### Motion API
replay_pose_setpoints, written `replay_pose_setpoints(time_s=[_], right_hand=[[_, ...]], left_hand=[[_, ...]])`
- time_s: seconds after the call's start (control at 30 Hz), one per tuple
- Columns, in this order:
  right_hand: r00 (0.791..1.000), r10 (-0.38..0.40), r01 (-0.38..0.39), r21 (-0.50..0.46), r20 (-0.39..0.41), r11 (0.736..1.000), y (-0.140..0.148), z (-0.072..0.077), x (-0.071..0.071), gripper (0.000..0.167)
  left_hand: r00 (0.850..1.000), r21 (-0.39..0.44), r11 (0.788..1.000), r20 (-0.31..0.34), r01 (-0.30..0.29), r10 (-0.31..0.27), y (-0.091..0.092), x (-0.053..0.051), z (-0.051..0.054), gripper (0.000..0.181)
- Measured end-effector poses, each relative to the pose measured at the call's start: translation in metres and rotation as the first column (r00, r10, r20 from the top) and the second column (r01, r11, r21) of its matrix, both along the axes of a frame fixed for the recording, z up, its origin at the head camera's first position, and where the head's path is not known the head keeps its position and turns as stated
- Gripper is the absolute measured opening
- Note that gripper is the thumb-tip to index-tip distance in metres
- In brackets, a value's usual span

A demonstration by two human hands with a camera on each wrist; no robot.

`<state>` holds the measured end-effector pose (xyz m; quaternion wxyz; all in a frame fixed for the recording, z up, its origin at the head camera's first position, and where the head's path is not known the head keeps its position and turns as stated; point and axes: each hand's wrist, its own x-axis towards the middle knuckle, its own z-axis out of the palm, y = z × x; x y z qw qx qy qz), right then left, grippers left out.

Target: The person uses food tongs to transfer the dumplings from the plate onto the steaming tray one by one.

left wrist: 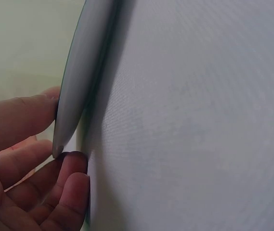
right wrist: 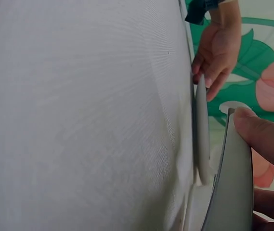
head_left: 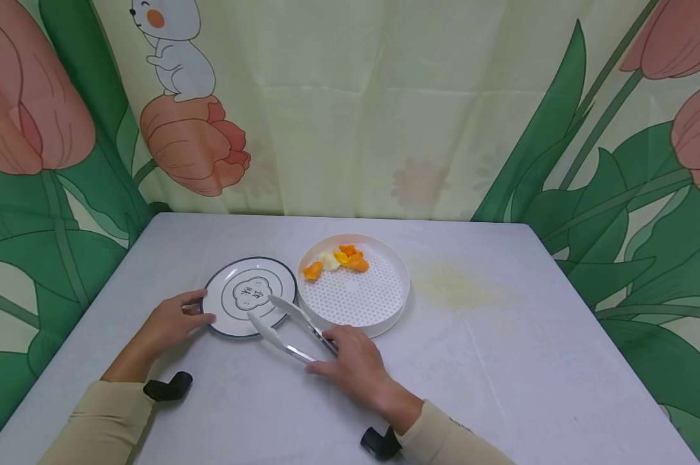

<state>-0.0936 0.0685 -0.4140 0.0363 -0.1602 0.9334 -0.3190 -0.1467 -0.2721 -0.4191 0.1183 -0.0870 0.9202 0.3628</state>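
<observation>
My left hand (head_left: 172,323) grips the near left rim of a white plate (head_left: 222,310) with a dark blue edge and a black emblem. In the left wrist view, the plate (left wrist: 86,53) shows edge-on between thumb and fingers, close to the cloth. My right hand (head_left: 358,365) holds metal tongs (head_left: 300,353) with pale tips. The tips are spread apart over the plate's right part, with nothing between them. To the plate's right is a round white perforated tray (head_left: 379,290). Several small orange, yellow and cream pieces (head_left: 356,261) lie on its far left part; their kind is unclear.
A white cloth covers the table (head_left: 530,361), with a faint yellowish stain (head_left: 451,284) right of the tray. Behind the far edge hangs a printed curtain (head_left: 338,129) with tulips and a white animal. A black device is worn at each wrist.
</observation>
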Motion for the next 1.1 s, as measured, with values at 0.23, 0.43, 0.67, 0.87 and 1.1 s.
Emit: replay_pose_setpoints(time_s=[0.23, 0.43, 0.67, 0.87, 1.1], right_hand=[[1.000, 0.003, -0.003, 0.014, 0.020, 1.000, -0.004, 0.001, -0.001, 0.054], [0.999, 0.022, -0.023, 0.018, 0.040, 1.000, -0.007, 0.001, -0.002, 0.051], [0.999, 0.031, -0.032, 0.029, 0.040, 0.999, -0.011, 0.004, -0.001, 0.047], [0.999, 0.028, -0.029, 0.041, 0.034, 0.999, -0.016, 0.004, 0.000, 0.048], [0.999, 0.007, -0.010, 0.073, 0.041, 0.997, -0.015, 0.005, 0.001, 0.054]], left_hand=[[1.000, 0.002, 1.000, 0.008, -0.004, 0.004, 0.002, 0.001, 0.001, 0.080], [1.000, 0.003, 1.000, 0.017, -0.012, 0.012, 0.004, 0.000, 0.000, 0.080], [1.000, -0.001, 1.000, 0.015, -0.008, 0.008, 0.002, 0.001, 0.001, 0.080], [1.000, -0.009, 1.000, 0.008, -0.008, 0.008, 0.001, 0.001, 0.001, 0.079], [1.000, 0.002, 1.000, 0.006, -0.010, 0.010, 0.001, 0.001, 0.000, 0.080]])
